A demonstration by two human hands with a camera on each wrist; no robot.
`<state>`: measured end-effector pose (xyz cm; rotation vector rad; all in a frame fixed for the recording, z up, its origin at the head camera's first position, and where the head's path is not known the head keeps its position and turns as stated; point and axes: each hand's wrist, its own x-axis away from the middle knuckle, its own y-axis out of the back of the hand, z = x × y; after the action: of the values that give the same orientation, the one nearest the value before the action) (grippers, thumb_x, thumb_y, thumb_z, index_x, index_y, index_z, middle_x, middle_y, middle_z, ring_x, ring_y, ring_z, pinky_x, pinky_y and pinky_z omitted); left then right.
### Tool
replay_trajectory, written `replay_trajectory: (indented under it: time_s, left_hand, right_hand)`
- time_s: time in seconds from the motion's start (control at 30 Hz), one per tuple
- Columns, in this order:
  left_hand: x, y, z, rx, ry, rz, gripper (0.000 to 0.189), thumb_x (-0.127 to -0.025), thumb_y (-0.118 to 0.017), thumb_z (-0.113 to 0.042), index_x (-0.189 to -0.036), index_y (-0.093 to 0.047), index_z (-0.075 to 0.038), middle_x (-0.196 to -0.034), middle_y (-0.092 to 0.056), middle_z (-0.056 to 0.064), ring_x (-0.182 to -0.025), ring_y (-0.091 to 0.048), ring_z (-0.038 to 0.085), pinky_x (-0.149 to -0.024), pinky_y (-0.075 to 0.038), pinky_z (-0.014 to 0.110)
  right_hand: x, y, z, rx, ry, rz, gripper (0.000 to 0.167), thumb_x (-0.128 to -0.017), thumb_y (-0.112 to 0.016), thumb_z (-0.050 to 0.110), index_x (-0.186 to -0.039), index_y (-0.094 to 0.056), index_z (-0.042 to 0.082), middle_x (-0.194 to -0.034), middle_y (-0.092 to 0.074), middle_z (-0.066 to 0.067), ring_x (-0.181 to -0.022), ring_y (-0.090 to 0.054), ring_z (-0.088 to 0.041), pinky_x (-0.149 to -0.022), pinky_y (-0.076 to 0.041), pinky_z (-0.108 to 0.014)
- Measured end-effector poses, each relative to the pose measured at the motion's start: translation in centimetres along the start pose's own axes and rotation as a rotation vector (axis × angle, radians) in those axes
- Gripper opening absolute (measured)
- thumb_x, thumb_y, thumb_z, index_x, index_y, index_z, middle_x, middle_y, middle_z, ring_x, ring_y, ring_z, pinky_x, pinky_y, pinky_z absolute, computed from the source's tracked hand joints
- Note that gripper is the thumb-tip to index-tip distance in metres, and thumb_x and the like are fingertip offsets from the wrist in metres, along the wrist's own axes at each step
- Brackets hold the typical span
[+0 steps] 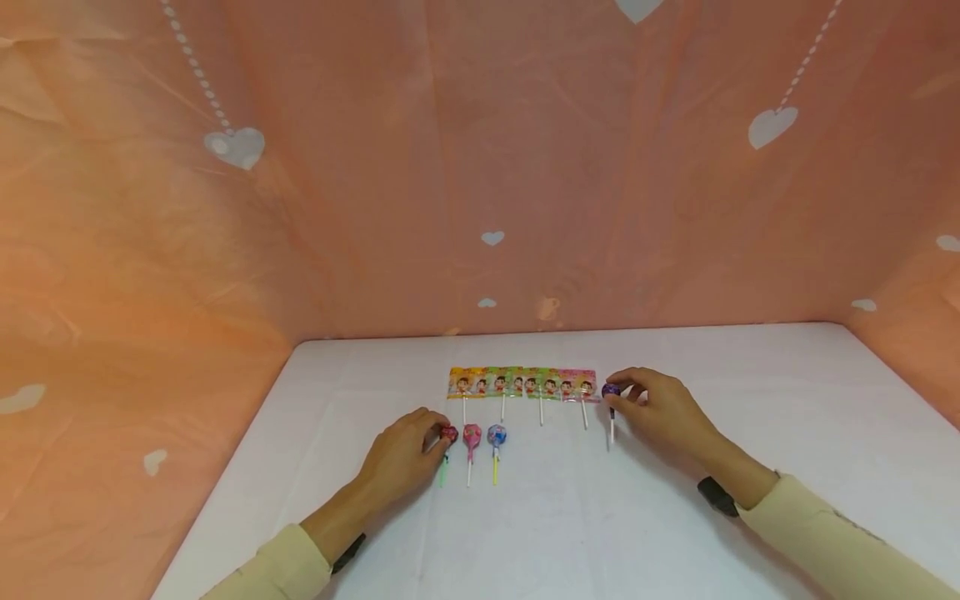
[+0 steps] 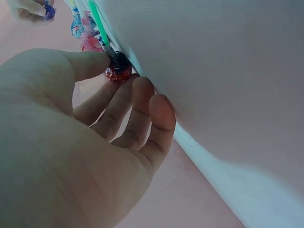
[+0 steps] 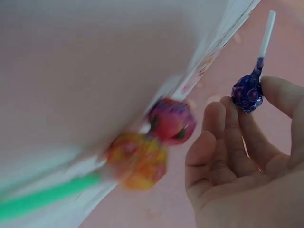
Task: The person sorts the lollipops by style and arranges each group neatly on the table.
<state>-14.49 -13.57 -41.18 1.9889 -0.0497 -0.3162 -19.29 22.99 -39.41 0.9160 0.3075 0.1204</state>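
Purple lollipop (image 3: 247,92): glossy, crinkled film wrapper; white stick (image 3: 267,34) smooth. Red lollipop (image 2: 118,74): shiny film wrapper; green stick (image 2: 98,23) smooth, plastic-looking. Pink lollipop (image 1: 472,435) and blue lollipop (image 1: 497,434): shiny wrappers. Packets (image 1: 501,383): glossy, thin plastic film. Table (image 1: 562,525): smooth, matt. Backdrop (image 1: 375,167): creased, faint sheen, cloth or plastic sheet, can't tell. Sleeves (image 1: 825,537): matt cloth.

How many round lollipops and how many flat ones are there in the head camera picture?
Round: 4 (red lollipop, pink lollipop, blue lollipop, purple lollipop)
Flat: 4 (orange packet, green packet, second green packet, pink packet)
Total: 8
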Motion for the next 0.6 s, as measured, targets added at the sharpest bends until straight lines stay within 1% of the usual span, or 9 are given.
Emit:
replay_trajectory:
  time_s: [0.17,0.3,0.5,0.6]
  left_hand:
    - [0.0,0.1,0.0,0.004,-0.005,0.003,0.016,-0.090,-0.073,-0.020,-0.104,-0.071,-0.014,-0.099,-0.068,-0.002,-0.087,-0.058,0.012,-0.084,-0.054,0.039]
    - [0.0,0.2,0.1,0.005,-0.003,-0.004,0.015,-0.089,-0.073,-0.020,-0.104,-0.071,-0.015,-0.101,-0.069,-0.002,-0.089,-0.060,0.013,-0.084,-0.054,0.040]
    - [0.0,0.2,0.1,-0.002,-0.003,-0.010,0.015,-0.089,-0.074,-0.020,-0.103,-0.071,-0.015,-0.102,-0.070,-0.001,-0.092,-0.063,0.015,-0.085,-0.055,0.041]
    - [-0.1,0.2,0.1,-0.005,-0.012,-0.006,0.016,-0.088,-0.074,-0.020,-0.103,-0.071,-0.014,-0.101,-0.069,-0.001,-0.088,-0.061,0.014,-0.084,-0.055,0.040]
  right_hand:
    - [-0.1,-1.0,1.3,-0.012,-0.009,0.023,0.027,-0.092,-0.070,0.031,-0.115,-0.069,0.017,-0.095,-0.070,0.003,-0.083,-0.061,-0.013,-0.071,-0.047,-0.029]
    - [-0.1,-1.7,2.3,-0.007,-0.013,0.038,0.031,-0.091,-0.071,0.034,-0.116,-0.068,0.017,-0.096,-0.069,0.005,-0.082,-0.060,-0.011,-0.073,-0.047,-0.030]
    - [0.3,-2.1,3.0,-0.006,-0.017,0.058,0.032,-0.090,-0.072,0.038,-0.116,-0.068,0.021,-0.099,-0.068,0.009,-0.084,-0.059,-0.009,-0.078,-0.047,-0.031]
    - [0.4,-2.1,3.3,-0.019,-0.017,0.061,0.029,-0.090,-0.073,0.038,-0.114,-0.069,0.023,-0.100,-0.069,0.010,-0.086,-0.060,-0.009,-0.079,-0.048,-0.032]
